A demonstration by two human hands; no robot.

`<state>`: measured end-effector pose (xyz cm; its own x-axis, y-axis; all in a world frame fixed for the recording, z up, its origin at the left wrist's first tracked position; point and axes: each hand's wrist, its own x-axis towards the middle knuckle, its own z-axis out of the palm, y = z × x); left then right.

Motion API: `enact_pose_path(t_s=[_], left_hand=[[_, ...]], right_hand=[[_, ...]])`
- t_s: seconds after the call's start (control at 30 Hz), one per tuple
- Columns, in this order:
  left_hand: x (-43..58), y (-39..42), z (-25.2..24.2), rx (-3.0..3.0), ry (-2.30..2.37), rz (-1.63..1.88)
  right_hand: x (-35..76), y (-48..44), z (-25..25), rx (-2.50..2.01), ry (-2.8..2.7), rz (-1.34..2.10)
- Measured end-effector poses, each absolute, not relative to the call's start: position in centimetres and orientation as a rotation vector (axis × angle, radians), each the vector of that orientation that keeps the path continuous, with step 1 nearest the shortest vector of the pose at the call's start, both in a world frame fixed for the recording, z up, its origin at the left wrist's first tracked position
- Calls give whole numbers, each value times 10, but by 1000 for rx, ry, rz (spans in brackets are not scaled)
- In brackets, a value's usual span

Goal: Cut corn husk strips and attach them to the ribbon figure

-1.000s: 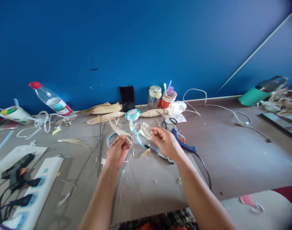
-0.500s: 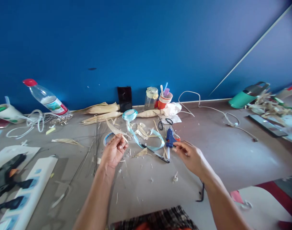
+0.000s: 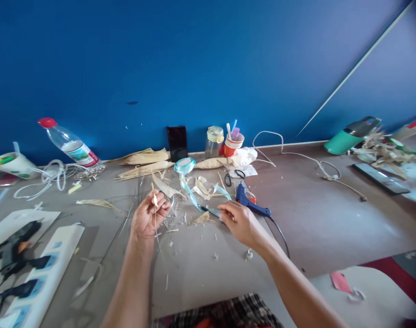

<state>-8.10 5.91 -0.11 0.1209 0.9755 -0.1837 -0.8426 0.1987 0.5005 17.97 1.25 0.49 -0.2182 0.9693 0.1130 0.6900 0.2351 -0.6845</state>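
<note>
A single camera, worn on the person's head, looks forward and down from above the near side of a table (image 3: 310, 228), taking in the tabletop and, across the upper part, the blue wall (image 3: 180, 59) behind it. It sits close above the work: the left hand (image 3: 149, 214) and right hand (image 3: 240, 223) show near the middle, with patterned cloth (image 3: 235, 314) at the bottom edge. Coverage is wide, from a power strip (image 3: 47, 275) at left to a green flask (image 3: 344, 139) at right; the dark upper right corner is probably the lens's rim.
</note>
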Motion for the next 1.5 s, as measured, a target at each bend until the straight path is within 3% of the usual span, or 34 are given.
enact_pose_path(t_s=[0.13,0.27,0.47,0.83,1.23,1.43,1.5], left_hand=[[-70,59,-6,371,558,1247],[-63,58,-11,404,587,1180],[-62,58,-12,438,594,1159],[-61,57,-12,457,620,1151],[-60,56,-11,434,593,1164],[-60,57,-13,426,621,1149],[-61,58,-14,420,624,1156]], right_hand=[[183,57,4,-1674,-1972,410],[203,120,13,-2169,-1959,171],[215,176,11,-2460,-2047,277],[209,198,-11,-2662,-1843,344],[237,181,-5,-2431,-1686,408],[247,157,24,-2089,-1590,394],[242,146,34,-1753,-1349,561]])
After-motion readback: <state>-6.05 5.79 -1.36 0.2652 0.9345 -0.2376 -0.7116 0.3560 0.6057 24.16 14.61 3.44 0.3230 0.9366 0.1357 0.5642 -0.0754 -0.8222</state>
